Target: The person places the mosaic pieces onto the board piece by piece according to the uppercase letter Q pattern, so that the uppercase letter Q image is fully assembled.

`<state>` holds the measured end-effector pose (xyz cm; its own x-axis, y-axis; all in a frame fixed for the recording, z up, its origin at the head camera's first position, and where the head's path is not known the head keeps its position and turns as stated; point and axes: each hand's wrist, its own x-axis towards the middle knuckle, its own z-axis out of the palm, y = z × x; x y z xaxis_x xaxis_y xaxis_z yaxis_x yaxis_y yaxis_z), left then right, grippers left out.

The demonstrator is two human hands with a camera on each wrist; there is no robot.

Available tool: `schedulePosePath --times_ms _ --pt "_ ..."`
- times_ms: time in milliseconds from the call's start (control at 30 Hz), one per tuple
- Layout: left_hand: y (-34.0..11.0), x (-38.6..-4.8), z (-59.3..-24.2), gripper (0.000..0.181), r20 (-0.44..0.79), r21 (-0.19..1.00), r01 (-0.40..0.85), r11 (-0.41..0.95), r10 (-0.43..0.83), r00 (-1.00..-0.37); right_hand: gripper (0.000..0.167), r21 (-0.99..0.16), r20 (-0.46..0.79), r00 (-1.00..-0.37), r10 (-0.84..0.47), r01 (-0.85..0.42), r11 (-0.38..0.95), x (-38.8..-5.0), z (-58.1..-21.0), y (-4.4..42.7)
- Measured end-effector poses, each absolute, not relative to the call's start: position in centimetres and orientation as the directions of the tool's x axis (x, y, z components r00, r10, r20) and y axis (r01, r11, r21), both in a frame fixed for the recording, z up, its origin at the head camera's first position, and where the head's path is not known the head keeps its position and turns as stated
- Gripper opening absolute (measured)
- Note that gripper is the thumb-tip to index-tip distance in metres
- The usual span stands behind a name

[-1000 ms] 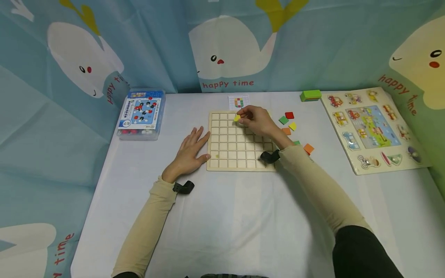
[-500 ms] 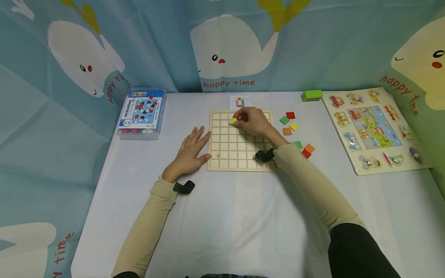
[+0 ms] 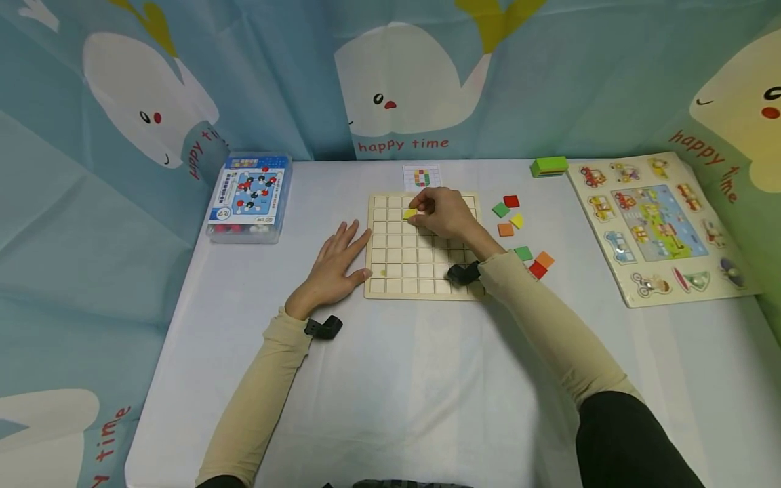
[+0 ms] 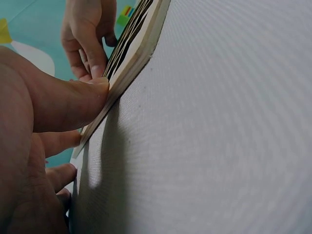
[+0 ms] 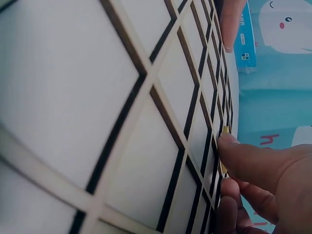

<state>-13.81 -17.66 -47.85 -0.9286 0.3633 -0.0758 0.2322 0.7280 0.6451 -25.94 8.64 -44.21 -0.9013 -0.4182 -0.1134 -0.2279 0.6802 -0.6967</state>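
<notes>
A wooden grid board (image 3: 396, 291) lies on the white table. My right hand (image 3: 445, 213) is over its upper part, pinching a small yellow tile (image 3: 409, 213) at a square in the second row. From the right wrist view, the thumb and fingertips bracket the yellow tile (image 5: 225, 129) at the board's surface. My left hand (image 3: 329, 268) rests on the table with fingers spread, thumb and forefinger against the board's left edge. The left wrist view shows that thumb (image 4: 73, 105) on the board's rim. Behind the board lies a pattern card (image 3: 422, 178) with a coloured figure.
Loose red, green, yellow and orange tiles (image 3: 505, 230) lie right of the board. A green block (image 3: 549, 167) stands at the back. Far right is a picture puzzle board (image 3: 622, 278); at the back left sits a clear plastic box (image 3: 247, 196) with a blue label.
My right hand has moved slightly left and toward me with the yellow tile, which has come down flat at a square. The left hand stays in place.
</notes>
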Motion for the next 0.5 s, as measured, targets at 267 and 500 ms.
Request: schedulePosePath --times_ms 267,500 --pt "-17.61 -13.74 -47.65 0.078 -0.074 0.638 0.237 0.732 0.365 -0.928 0.026 -0.715 -0.107 -0.896 -0.431 -0.232 0.659 -26.0 -44.23 8.93" --pt "-17.54 -13.79 -47.64 0.079 -0.085 0.633 0.23 0.739 0.362 -0.928 0.022 -0.722 -0.091 -0.894 -0.439 -0.244 0.647 -26.19 -44.35 9.01"
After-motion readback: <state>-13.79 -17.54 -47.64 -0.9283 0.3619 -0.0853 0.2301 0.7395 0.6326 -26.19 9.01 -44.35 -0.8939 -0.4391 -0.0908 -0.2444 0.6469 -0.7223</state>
